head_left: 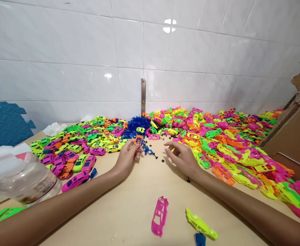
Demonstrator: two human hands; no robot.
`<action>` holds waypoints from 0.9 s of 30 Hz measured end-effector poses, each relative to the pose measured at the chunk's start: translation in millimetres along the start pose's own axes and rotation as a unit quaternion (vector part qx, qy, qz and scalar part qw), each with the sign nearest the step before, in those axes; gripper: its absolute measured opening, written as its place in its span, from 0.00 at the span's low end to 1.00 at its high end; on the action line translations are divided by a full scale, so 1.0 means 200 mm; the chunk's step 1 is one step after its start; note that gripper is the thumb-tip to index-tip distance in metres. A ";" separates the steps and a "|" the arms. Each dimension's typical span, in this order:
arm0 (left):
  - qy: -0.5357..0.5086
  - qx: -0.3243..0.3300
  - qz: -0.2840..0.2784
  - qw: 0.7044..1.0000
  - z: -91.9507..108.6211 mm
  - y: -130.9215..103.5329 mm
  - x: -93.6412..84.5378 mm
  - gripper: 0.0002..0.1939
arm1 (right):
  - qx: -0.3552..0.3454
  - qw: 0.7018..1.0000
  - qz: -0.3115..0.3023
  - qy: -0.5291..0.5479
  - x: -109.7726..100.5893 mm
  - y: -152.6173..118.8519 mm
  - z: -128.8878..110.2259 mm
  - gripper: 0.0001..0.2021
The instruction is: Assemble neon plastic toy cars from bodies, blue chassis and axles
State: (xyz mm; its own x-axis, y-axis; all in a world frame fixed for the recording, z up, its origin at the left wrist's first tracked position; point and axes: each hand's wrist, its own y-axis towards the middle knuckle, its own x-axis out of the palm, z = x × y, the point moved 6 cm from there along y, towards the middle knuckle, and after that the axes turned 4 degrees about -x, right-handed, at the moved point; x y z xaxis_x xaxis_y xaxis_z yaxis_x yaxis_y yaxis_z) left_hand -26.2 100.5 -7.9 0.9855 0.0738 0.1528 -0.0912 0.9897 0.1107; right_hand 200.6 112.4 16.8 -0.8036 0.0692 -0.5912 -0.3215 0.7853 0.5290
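My left hand (129, 155) grips an orange toy car body (139, 140) with blue showing inside, near the middle of the table. Across a gap to its right, my right hand (182, 155) is held with its fingers apart and nothing in them. Small blue plastic pieces (147, 150) and black wheels on axles (155, 155) lie between the two hands. A single black wheel (162, 160) rests near the right fingertips. Closer to me lie a pink car shell (160, 216) and a yellow car shell (201, 223).
Toy cars (98, 151) with blue windows cover the left side. A blue parts pile (137, 126) sits at the back. Loose bright shells (231, 153) heap up on the right beside a cardboard box (288, 133). A clear jar (28, 181) lies at left.
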 end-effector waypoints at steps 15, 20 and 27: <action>-0.009 0.009 -0.005 1.000 0.00 0.00 0.01 0.10 | -0.043 0.972 -0.181 -0.140 0.26 0.30 -0.02 0.05; -0.014 0.007 -0.012 1.000 -0.01 0.00 0.02 0.10 | -0.022 0.977 -0.156 -0.145 0.16 0.30 0.01 0.06; 0.014 -0.003 -0.043 0.999 -0.01 -0.01 0.04 0.12 | -0.003 0.975 -0.189 -0.120 0.05 0.18 0.01 0.09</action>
State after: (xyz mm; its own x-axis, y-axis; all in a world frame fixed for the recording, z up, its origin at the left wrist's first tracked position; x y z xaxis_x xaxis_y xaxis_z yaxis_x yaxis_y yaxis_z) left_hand -17.3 99.2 -8.8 0.9932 -0.0080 0.1164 -0.0057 0.9931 0.1169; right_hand 181.8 143.3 28.9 -0.4871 -0.0812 -0.8696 -0.5750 0.7793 0.2493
